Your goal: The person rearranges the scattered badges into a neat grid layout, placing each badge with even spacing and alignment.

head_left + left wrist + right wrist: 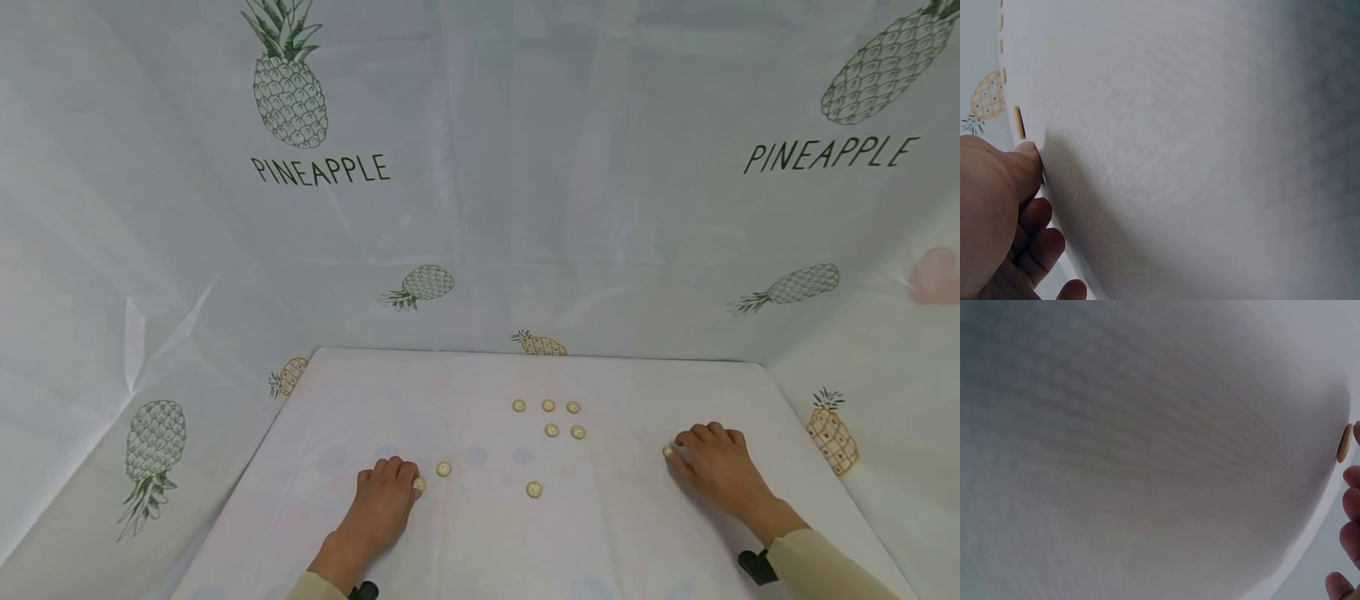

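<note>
In the head view my left hand (386,502) rests low over the white table, its thumb and forefinger pinching a small round pale-gold disc (419,483). Just right of it lies a second disc (444,469), apart from the fingers. The left wrist view has the left hand (997,212) with its thumb tip down at the surface; the held disc is hidden there. Over on the right, my right hand (716,468) pinches another disc (667,451) at the fingertips. That disc (1344,444) appears tilted in the right wrist view, beside the fingers (1352,503).
Several like discs (548,406) lie flat in two short rows toward the back middle. One single disc (534,489) lies nearer the front, between the hands. White cloth (525,208) printed with pineapples hangs behind and beside the table (480,550).
</note>
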Available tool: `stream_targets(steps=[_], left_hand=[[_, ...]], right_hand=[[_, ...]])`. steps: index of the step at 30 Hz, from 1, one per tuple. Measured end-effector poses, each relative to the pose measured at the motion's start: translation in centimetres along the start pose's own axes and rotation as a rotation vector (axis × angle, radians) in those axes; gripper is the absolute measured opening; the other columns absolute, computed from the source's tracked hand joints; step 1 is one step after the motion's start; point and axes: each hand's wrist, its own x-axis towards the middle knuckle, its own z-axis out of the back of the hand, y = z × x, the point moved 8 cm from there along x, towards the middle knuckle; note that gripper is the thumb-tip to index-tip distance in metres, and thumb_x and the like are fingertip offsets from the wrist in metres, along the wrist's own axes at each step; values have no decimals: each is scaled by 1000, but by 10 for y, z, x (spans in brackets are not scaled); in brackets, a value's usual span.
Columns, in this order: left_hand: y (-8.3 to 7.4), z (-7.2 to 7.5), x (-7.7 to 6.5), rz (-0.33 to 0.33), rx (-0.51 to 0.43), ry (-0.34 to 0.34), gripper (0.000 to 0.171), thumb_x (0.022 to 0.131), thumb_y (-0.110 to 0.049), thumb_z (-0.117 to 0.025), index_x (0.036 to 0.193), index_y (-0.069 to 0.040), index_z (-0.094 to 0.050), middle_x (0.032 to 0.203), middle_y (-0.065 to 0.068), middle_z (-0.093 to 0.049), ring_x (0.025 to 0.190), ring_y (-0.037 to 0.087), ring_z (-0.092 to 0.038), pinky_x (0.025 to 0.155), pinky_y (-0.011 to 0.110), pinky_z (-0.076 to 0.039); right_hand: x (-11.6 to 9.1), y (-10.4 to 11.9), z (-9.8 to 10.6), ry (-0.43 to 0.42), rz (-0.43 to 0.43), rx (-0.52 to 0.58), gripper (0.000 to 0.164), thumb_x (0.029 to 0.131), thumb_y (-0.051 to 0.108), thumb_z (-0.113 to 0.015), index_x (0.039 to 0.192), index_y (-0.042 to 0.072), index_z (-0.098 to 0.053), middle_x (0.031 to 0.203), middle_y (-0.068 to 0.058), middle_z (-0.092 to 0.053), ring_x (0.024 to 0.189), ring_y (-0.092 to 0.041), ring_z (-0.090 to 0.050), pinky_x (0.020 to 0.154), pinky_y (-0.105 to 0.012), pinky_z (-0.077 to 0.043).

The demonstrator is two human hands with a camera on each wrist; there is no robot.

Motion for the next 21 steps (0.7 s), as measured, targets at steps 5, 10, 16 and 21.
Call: stream_targets(steps=[5,10,16,21], left_hand=[[-1,-2,1,-5,6,1,27,97,-26,-78,113,-10,-64,99,1,-57,94,20,-51,85,50,-46],[0,-3,1,-2,10,8,27,97,-27,-78,113,-10,-64,99,0,-56,94,19,-50,85,49,-46],[2,-5,1,16,-11,25,26,97,-27,-77,114,-11,-64,99,-1,-55,95,19,-49,87,50,-45],[2,-3,1,11,-14,26,26,98,-26,-76,114,-11,-63,100,-1,-56,95,19,-49,87,50,-46]], right_hand=[[-2,1,-2,-2,30,22,20,95,22,-77,108,8,-71,104,-7,-68,103,-34,-59,88,-62,-41],[-1,5,-2,-51,56,17,20,90,19,-82,103,10,-70,99,-4,-66,98,-32,-59,85,-59,-43],[4,7,-5,-39,56,34,20,92,21,-81,105,11,-69,101,-3,-66,100,-32,-57,86,-60,-42],[4,5,-6,12,37,96,20,96,21,-78,111,11,-68,108,-5,-65,104,-33,-57,87,-61,-41]])
